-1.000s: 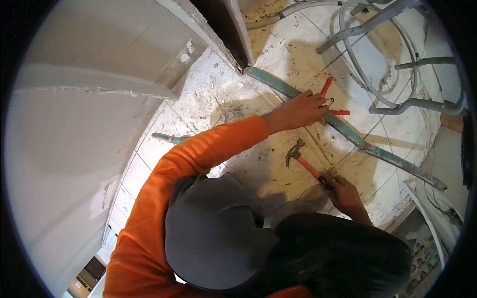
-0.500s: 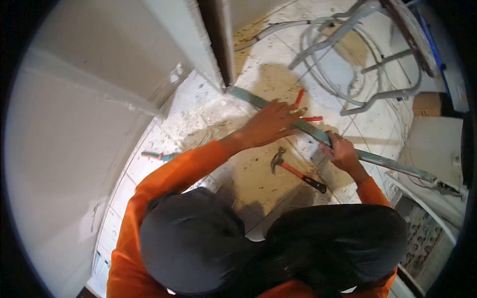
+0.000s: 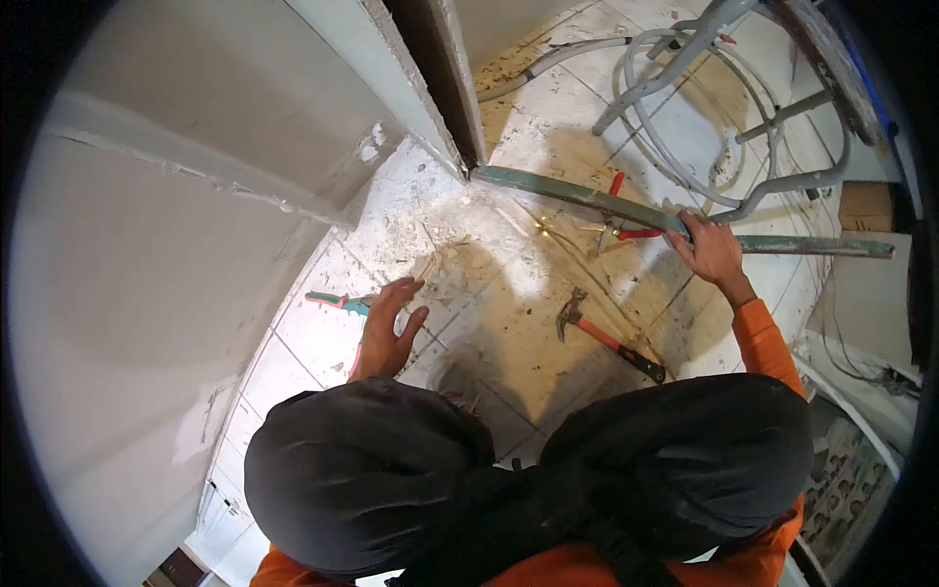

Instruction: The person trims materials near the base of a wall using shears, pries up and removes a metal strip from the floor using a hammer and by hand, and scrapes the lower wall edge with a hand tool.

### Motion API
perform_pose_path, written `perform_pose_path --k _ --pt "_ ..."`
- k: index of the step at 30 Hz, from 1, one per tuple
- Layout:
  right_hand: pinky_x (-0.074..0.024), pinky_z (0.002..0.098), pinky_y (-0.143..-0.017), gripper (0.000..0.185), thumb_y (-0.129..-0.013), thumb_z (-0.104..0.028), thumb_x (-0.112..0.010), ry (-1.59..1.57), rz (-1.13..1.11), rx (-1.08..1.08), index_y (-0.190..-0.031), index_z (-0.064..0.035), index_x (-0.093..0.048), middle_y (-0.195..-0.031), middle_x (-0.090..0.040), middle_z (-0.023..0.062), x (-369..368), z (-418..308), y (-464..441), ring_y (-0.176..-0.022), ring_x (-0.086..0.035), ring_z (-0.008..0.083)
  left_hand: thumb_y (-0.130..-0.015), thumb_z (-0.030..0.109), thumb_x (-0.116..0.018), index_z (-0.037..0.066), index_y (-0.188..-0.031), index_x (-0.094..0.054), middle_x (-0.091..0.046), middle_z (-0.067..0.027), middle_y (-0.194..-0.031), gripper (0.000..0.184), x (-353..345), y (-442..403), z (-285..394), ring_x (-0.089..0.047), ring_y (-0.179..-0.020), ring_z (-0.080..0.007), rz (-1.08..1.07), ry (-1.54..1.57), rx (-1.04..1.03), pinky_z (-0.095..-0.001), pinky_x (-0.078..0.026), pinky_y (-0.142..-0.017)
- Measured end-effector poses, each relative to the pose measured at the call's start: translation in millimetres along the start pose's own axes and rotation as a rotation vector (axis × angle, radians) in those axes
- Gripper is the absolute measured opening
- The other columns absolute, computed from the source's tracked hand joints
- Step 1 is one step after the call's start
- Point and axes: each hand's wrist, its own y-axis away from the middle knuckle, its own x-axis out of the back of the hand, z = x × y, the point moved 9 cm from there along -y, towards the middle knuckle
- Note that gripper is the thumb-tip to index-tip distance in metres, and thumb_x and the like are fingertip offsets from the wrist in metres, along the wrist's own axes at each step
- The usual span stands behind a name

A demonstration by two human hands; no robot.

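Observation:
A long green metal strip (image 3: 577,197) lies across the tiled floor, its far end by the foot of the wall opening. My right hand (image 3: 712,249) is closed around the strip right of its middle. My left hand (image 3: 393,328) is off the strip, fingers apart and holding nothing, low over the floor in front of my left knee. Next to it lies a hand tool with red-and-green handles (image 3: 333,299), partly hidden by my hand. A claw hammer (image 3: 608,338) with an orange and black handle rests between my hands. Red-handled pliers (image 3: 638,234) lie partly under the strip.
Grey tubular metal legs (image 3: 675,73) stand at the upper right, with a coiled grey hose (image 3: 626,73) around them. A cardboard box (image 3: 867,206) sits at the right. White wall panels (image 3: 196,215) rise on the left. Dust and debris cover the floor tiles.
My left hand has let go of the strip and moved down-left to the red-and-green tool. My right hand and the strip's near end have swung away from my knees.

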Motion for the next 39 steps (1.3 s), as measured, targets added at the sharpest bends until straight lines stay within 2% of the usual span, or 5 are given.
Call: perform_pose_path --k 10,15,24,31,39 --pt "-0.0587 0.0478 -0.080 0.042 -0.100 -0.038 -0.067 0.083 0.368 0.174 -0.116 0.0004 -0.067 -0.105 -0.070 0.0207 -31.9 -39.6 41.2 -0.093 -0.072 0.0362 -0.097 0.006 -0.075 0.004 -0.129 -0.068 -0.068 -0.0161 -0.129 0.033 -9.0 28.8 -1.0 -0.070 -0.103 -0.0275 0.046 0.038 0.048 -0.0395 -0.055 -0.095" --pt "-0.0590 0.0438 -0.063 0.046 -0.104 -0.046 -0.065 0.026 0.214 0.143 -0.111 -0.0008 -0.066 -0.086 -0.071 0.0173 -29.2 -56.6 54.1 -0.074 -0.074 0.0365 -0.101 0.010 -0.071 0.005 -0.128 -0.069 -0.070 -0.0134 -0.121 0.028 -21.3 18.2 5.8 -0.070 -0.106 -0.0286 -0.033 0.021 0.071 -0.0407 -0.053 -0.096" --pt "-0.0565 0.0524 -0.064 0.044 -0.104 -0.039 -0.065 -0.088 0.096 -0.019 -0.115 0.0035 -0.061 -0.087 -0.070 0.0228 7.3 -101.6 90.6 -0.074 -0.071 0.0448 -0.103 0.014 -0.070 0.006 -0.129 -0.068 -0.070 -0.0129 -0.119 0.028 -37.2 19.5 12.1 -0.070 -0.106 -0.0288 -0.088 0.062 0.051 -0.0410 -0.053 -0.095" --pt "-0.0568 0.0570 -0.081 0.066 -0.102 -0.054 -0.063 -0.461 -0.018 -0.108 -0.126 0.0067 -0.055 -0.110 -0.066 0.0295 -73.3 -132.7 136.3 -0.101 -0.069 0.0490 -0.103 0.011 -0.069 0.003 -0.131 -0.068 -0.070 -0.0128 -0.121 0.029 -46.0 14.4 20.4 -0.069 -0.109 -0.0247 -0.166 0.060 0.068 -0.0375 -0.054 -0.094" --pt "-0.0554 0.0554 -0.093 0.074 -0.100 -0.052 -0.067 -0.425 -0.095 -0.097 -0.140 0.0083 -0.052 -0.121 -0.066 0.0324 -110.1 -154.1 159.2 -0.110 -0.068 0.0495 -0.105 0.019 -0.067 0.004 -0.128 -0.068 -0.070 -0.0165 -0.118 0.027 -45.3 -16.1 57.0 -0.070 -0.106 -0.0351 -0.239 0.048 -0.099 -0.0423 -0.054 -0.093"
